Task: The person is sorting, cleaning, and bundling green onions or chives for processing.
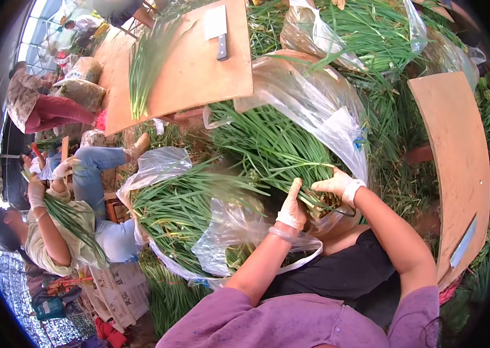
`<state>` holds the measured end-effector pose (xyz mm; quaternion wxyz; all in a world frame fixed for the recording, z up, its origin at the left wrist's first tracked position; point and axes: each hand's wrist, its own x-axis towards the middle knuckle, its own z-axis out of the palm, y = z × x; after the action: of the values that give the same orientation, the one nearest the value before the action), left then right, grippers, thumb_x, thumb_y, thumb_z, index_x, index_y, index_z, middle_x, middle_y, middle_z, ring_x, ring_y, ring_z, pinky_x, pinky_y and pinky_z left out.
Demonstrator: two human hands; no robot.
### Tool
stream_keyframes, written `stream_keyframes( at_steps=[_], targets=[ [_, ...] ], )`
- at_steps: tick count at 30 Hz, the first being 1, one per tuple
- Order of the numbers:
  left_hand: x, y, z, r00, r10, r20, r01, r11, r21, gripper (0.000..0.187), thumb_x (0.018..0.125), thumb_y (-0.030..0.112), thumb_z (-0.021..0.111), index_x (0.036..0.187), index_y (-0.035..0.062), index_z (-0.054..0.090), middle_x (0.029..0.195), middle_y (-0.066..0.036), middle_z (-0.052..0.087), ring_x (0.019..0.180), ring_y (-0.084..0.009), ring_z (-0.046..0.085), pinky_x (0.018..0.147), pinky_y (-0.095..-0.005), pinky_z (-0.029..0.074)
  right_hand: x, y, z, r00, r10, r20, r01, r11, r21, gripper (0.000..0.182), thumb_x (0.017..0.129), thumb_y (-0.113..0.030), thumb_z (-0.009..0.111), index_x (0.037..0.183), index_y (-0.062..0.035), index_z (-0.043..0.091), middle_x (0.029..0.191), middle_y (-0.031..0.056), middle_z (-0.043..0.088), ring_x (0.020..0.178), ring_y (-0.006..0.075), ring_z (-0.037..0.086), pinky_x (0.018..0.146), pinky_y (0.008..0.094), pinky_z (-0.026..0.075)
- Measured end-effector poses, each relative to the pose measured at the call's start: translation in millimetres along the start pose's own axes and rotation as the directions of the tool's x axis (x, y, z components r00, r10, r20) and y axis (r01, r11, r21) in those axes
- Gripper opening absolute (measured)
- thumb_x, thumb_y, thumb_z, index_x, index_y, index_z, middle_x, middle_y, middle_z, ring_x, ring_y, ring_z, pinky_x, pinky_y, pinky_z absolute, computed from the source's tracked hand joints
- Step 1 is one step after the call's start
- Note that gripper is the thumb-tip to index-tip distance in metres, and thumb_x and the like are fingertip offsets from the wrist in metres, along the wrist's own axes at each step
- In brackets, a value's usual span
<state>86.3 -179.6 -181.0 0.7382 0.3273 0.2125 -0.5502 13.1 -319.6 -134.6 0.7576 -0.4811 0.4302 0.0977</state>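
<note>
My left hand (292, 210), in a pale glove, is closed against the near side of a thick bunch of long green chives (282, 153). From the right, my right hand (340, 185), also gloved, grips the same bunch near its cut ends, thumb over the leaves. The bunch lies in an open clear plastic bag (346, 130), its leaves pointing away from me. Part of my fingers is hidden behind the stems. Left of my hands, a second plastic bag (213, 243) holds more loose chives (169, 203).
A wooden board (192, 75) ahead carries a cleaver (217, 32) and a bundle of chives (147, 69). Another board (453, 156) with a knife (464, 240) stands at right. A co-worker (53, 232) on the left holds chives. Loose greens cover the ground.
</note>
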Motion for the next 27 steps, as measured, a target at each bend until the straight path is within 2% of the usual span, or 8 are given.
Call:
stream_keyframes(
  at_steps=[11, 16, 18, 20, 22, 24, 26, 27],
  targets=[
    [0.0, 8.0, -42.4, 0.992, -0.124, 0.018, 0.124, 0.992, 0.023, 0.028, 0.077, 0.016, 0.064, 0.102, 0.0045, 0.057, 0.097, -0.008, 0.062, 0.089, -0.0235, 0.058, 0.085, -0.0377, 0.046, -9.9, -44.9, -31.0, 0.999, 0.020, 0.031, -0.016, 0.992, -0.128, 0.047, 0.064, -0.008, 0.074, 0.105, 0.0022, 0.054, 0.088, 0.0083, 0.061, 0.073, 0.0169, 0.059, 0.064, 0.0353, 0.052],
    [3.0, -1.8, -59.9, 0.978, -0.119, -0.172, 0.157, 0.960, 0.231, 0.066, 0.076, 0.023, 0.070, 0.130, 0.0048, 0.036, 0.130, -0.014, 0.045, 0.127, -0.0270, 0.033, 0.103, -0.0465, 0.024, -15.3, -54.5, -56.7, 0.999, 0.008, -0.037, -0.009, 0.999, -0.034, 0.053, 0.064, -0.003, 0.072, 0.112, -0.0016, 0.050, 0.087, 0.0081, 0.061, 0.074, 0.0202, 0.060, 0.063, 0.0360, 0.051],
    [-28.4, 3.1, -47.6, 0.943, 0.045, -0.328, 0.079, 0.932, 0.355, 0.079, 0.076, 0.021, 0.070, 0.137, 0.0044, 0.023, 0.132, -0.015, 0.042, 0.131, -0.0285, 0.028, 0.104, -0.0457, 0.022, -16.2, -52.9, -55.9, 0.999, 0.024, -0.030, -0.025, 0.998, -0.063, 0.053, 0.065, -0.002, 0.071, 0.114, -0.0031, 0.050, 0.086, 0.0080, 0.061, 0.072, 0.0198, 0.059, 0.062, 0.0359, 0.051],
    [-62.2, 11.6, -29.9, 0.931, 0.320, -0.173, -0.178, 0.816, 0.550, 0.064, 0.078, 0.018, 0.065, 0.134, 0.0067, 0.036, 0.133, -0.009, 0.044, 0.116, -0.0195, 0.044, 0.092, -0.0344, 0.037, -25.5, -57.1, -40.3, 0.991, -0.056, -0.120, 0.041, 0.992, -0.123, 0.050, 0.065, -0.003, 0.070, 0.112, -0.0028, 0.052, 0.085, 0.0083, 0.061, 0.071, 0.0191, 0.059, 0.061, 0.0351, 0.050],
    [-74.2, 19.5, -5.6, 0.963, 0.267, -0.027, -0.213, 0.822, 0.528, 0.048, 0.082, 0.016, 0.062, 0.126, 0.0090, 0.043, 0.118, -0.004, 0.053, 0.096, -0.0136, 0.052, 0.077, -0.0274, 0.043, -14.9, -49.0, -35.8, 0.989, -0.103, -0.106, 0.046, 0.896, -0.441, 0.054, 0.066, -0.008, 0.068, 0.117, -0.0048, 0.051, 0.085, 0.0074, 0.063, 0.071, 0.0214, 0.059, 0.064, 0.0355, 0.050],
    [-51.0, 15.5, -1.2, 0.998, 0.029, 0.058, -0.050, 0.922, 0.385, 0.048, 0.084, 0.028, 0.062, 0.125, 0.0116, 0.043, 0.113, -0.003, 0.053, 0.097, -0.0145, 0.052, 0.075, -0.0297, 0.043, -2.6, -33.2, -19.1, 0.872, -0.465, 0.153, 0.405, 0.511, -0.759, 0.051, 0.069, -0.022, 0.067, 0.116, -0.0062, 0.054, 0.098, 0.0133, 0.066, 0.084, 0.0249, 0.064, 0.075, 0.0361, 0.051],
    [-53.8, 24.6, 36.3, 0.994, -0.011, -0.109, 0.050, 0.933, 0.357, 0.055, 0.082, 0.035, 0.064, 0.128, 0.0137, 0.041, 0.117, -0.002, 0.053, 0.102, -0.0176, 0.051, 0.081, -0.0345, 0.043, -36.1, -41.9, 25.1, 0.933, -0.351, -0.079, 0.044, 0.329, -0.943, 0.062, 0.069, -0.037, 0.065, 0.125, -0.0152, 0.047, 0.099, 0.0204, 0.063, 0.088, 0.0373, 0.061, 0.078, 0.0427, 0.049],
    [-48.0, 23.1, 38.1, 0.999, -0.030, -0.019, 0.034, 0.961, 0.273, 0.061, 0.079, 0.044, 0.065, 0.128, 0.0151, 0.044, 0.121, -0.004, 0.053, 0.110, -0.0202, 0.046, 0.089, -0.0381, 0.037, -58.0, -51.6, 54.7, 0.944, -0.313, -0.103, -0.014, 0.277, -0.961, 0.073, 0.064, -0.032, 0.068, 0.125, -0.0022, 0.043, 0.102, 0.0228, 0.061, 0.092, 0.0374, 0.059, 0.081, 0.0416, 0.049]
  ],
)
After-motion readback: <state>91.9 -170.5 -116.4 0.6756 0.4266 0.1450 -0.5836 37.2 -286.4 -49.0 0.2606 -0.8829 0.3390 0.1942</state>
